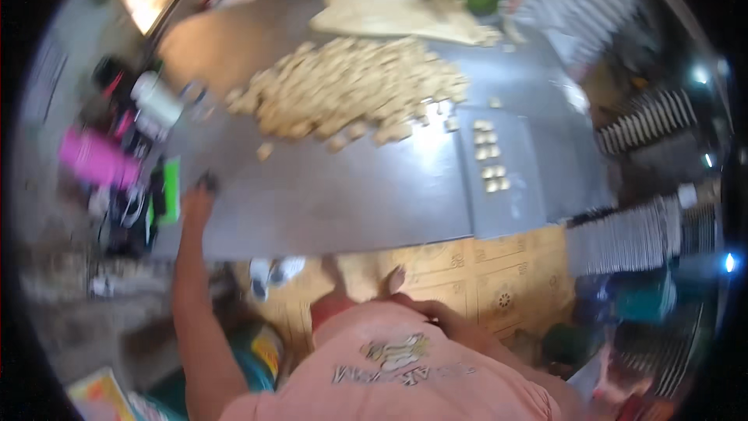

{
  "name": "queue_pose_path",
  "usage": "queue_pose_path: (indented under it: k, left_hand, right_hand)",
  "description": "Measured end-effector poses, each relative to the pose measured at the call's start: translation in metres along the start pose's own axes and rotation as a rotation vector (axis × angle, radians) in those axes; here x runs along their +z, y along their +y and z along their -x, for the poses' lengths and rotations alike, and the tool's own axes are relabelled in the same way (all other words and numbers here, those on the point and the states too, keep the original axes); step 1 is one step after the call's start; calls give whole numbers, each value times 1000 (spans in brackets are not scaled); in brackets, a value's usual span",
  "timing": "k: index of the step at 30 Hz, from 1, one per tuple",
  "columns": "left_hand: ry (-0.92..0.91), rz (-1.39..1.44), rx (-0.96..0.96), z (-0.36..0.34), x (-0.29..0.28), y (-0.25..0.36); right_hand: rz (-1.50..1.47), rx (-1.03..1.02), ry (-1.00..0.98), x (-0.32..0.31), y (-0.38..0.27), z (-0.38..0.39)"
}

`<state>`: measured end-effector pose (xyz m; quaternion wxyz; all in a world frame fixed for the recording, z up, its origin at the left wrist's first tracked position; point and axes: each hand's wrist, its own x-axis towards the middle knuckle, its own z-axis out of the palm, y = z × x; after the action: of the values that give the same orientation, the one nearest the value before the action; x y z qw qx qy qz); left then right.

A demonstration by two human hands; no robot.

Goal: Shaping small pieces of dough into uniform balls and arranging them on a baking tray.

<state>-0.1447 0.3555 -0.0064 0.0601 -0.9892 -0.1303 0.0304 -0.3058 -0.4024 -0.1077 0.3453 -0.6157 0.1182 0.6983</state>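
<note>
My left arm stretches forward to the left side of the metal table (343,214). My left hand (198,200) is blurred there, its fingers closed around a small dark object (208,181) whose kind I cannot make out. Just left of it lie a bright green flat item (171,191) and a dark slim item on top. My right hand (421,306) is down at my waist by the hem of my pink shirt, its fingers mostly hidden. A big heap of small pale dough pieces (354,86) covers the table's middle, beyond both hands.
A thick pale dough slab (397,15) lies at the far side. Several dough pieces stand in rows on a grey board (506,164) at the right. A pink bottle (97,157) and a white bottle (157,100) crowd the left edge. Stacked trays (627,238) stand at the right.
</note>
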Motion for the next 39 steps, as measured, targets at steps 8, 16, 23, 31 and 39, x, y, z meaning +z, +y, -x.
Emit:
queue_pose_path:
  k: [8,16,23,31,39]
  left_hand:
    - [93,129,153,76,-40,112]
    - [118,174,235,184,-60,251]
    - [43,102,190,217,-60,301]
    - [135,128,66,180,-52,294]
    - [79,160,6,119,-46,260]
  right_hand:
    - [69,-38,-32,-26,2,-11]
    - [133,26,-97,-45,35,0]
    - [140,145,-115,-59,42,7]
    - [109,-18,4,-55,37,64]
    - [108,37,-9,-58,52,31]
